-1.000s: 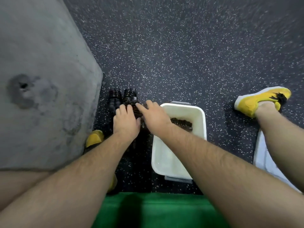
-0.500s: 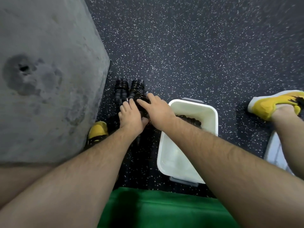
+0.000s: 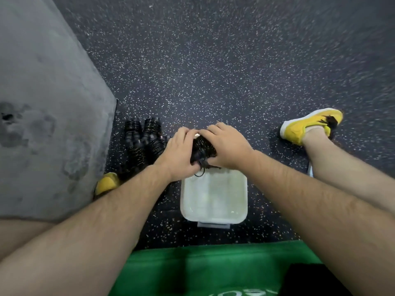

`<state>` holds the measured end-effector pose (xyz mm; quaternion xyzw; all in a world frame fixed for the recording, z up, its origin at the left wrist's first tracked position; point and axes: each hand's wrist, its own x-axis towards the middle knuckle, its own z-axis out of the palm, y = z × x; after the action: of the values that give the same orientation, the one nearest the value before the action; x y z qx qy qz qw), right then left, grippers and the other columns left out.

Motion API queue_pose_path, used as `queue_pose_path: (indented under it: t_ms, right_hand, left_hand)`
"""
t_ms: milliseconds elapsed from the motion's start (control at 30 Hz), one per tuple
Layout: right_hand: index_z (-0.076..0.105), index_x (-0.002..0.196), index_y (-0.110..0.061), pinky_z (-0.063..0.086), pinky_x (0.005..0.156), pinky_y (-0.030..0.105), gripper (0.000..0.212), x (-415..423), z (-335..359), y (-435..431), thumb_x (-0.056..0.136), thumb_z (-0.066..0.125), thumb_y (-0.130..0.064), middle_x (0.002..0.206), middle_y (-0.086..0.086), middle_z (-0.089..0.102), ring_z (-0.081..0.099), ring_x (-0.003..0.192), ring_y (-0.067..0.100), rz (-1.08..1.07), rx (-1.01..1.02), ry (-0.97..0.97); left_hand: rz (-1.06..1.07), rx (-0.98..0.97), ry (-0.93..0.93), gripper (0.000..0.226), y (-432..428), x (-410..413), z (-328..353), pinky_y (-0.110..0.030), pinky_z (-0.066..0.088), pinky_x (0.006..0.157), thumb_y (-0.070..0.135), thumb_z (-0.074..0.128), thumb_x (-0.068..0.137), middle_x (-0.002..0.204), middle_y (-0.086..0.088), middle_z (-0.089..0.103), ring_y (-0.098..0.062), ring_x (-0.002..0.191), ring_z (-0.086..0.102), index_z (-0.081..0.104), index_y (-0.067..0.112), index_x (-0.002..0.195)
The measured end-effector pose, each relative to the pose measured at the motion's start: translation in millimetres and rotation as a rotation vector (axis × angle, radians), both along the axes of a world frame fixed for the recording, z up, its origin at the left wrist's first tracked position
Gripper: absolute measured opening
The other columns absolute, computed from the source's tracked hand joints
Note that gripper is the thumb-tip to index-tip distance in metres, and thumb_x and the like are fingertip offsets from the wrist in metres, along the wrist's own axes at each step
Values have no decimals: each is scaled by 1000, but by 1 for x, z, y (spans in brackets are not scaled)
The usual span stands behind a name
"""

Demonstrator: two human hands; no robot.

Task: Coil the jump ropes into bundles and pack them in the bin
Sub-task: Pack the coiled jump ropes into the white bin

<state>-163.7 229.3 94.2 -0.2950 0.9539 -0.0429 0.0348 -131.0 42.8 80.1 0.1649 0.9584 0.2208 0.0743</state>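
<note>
Left hand (image 3: 179,154): fingers curled over the left side of a black rope bundle (image 3: 202,147), gripping it. Right hand (image 3: 227,146): fingers curled over the right side of the same bundle, gripping it. The fingertips of the two hands lie close together at the bundle's far end. Rope bundle: dark, tightly coiled, held between both hands over the far end of the bin (image 3: 213,217); whether it touches the bin cannot be told. A thin cord loop (image 3: 199,173) hangs from its near end at the bin's far left corner. Bin: white, rectangular, open-topped, standing on the floor (image 3: 213,71) straight in front of the person, with a grey tab (image 3: 213,224) at the near rim. Its pale interior shows at the near part, while the far end is hidden by the hands. Floor bundles (image 3: 142,142): several black coiled ropes lying side by side on the floor, just left of the bin and beside the left hand. Floor: dark rubber with pale speckles. Right shoe (image 3: 310,127): yellow with a white sole, well to the right of the bin. Left shoe (image 3: 106,182): yellow, only the toe visible, near the left forearm at the foot of a grey slab (image 3: 42,124). Grey slab: rough, stained, filling the left side. Green garment (image 3: 192,270): along the bottom edge, with white lettering partly visible.
</note>
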Motion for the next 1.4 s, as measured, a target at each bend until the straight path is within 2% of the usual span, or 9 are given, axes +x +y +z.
queue_pose_path:
  t_ms: [167, 267, 433, 633, 867, 1033, 1133, 1200, 1400]
  right_hand:
    - [56, 126, -23, 46, 91, 37, 68, 25, -25, 39, 71, 74, -58, 116, -1, 62, 57, 108, 27, -120, 40, -170]
    - [48, 137, -25, 44, 96, 36, 77, 31, -47, 35, 73, 77, -58, 132, -2, 56, 51, 120, 24, -161, 125, -298]
    - [47, 132, -20, 42, 95, 34, 64, 39, -92, 23, 82, 73, -49, 125, 2, 59, 47, 119, 26, -236, 215, -365]
    - [47, 127, -17, 43, 94, 35, 46, 39, -128, 9, 87, 66, -30, 125, 6, 57, 46, 120, 28, -304, 248, -368]
    - [44, 124, -18, 51, 89, 38, 55, 56, -149, 6, 79, 76, -13, 129, 9, 43, 41, 120, 32, -411, 124, -338]
    - [45, 126, -17, 51, 85, 36, 47, 50, -139, 4, 85, 68, -11, 127, 6, 46, 42, 119, 29, -436, 129, -356]
    - [46, 127, -17, 43, 76, 34, 42, 47, -121, 5, 89, 65, -22, 126, 4, 50, 47, 116, 26, -387, 152, -301]
    - [52, 123, -16, 39, 70, 33, 37, 44, -103, 3, 89, 64, -25, 122, 3, 55, 52, 111, 26, -356, 128, -209]
    - [62, 109, -7, 48, 67, 41, 29, 27, -57, -34, 81, 67, -12, 101, 13, 63, 58, 91, 34, -230, -30, -65]
  left_hand:
    - [-60, -36, -134, 66, 40, 5, -24, -34, 42, 91, 30, 76, 72, 126, -4, 34, -26, 108, 48, 43, 10, 126]
    - [-102, -113, -217, 66, 48, 9, -53, -34, 41, 98, 25, 79, 72, 126, -8, 39, -26, 115, 44, 44, 8, 125]
    - [-138, -268, -286, 62, 59, 8, -89, -42, 46, 95, 19, 77, 74, 124, -10, 40, -28, 111, 47, 42, 10, 124]
    - [-111, -365, -264, 59, 69, 10, -123, -35, 40, 97, 12, 72, 82, 133, -11, 40, -28, 117, 46, 38, 9, 130]
    - [-63, -423, -212, 41, 73, 14, -136, -28, 43, 89, 8, 65, 87, 128, -7, 45, -24, 118, 43, 45, 11, 124]
    - [-53, -415, -251, 43, 71, 14, -126, -32, 43, 93, 9, 67, 87, 131, -9, 44, -26, 120, 43, 46, 10, 125]
    - [-20, -368, -273, 48, 69, 12, -112, -35, 46, 90, 13, 73, 84, 130, -9, 42, -26, 121, 43, 45, 9, 123]
    - [-33, -348, -215, 51, 66, 7, -98, -34, 44, 89, 15, 75, 81, 128, -8, 44, -25, 118, 44, 45, 9, 122]
    - [20, -330, 35, 34, 25, 1, -51, -30, 41, 94, 16, 55, 91, 124, -7, 45, -24, 115, 43, 47, 9, 124]
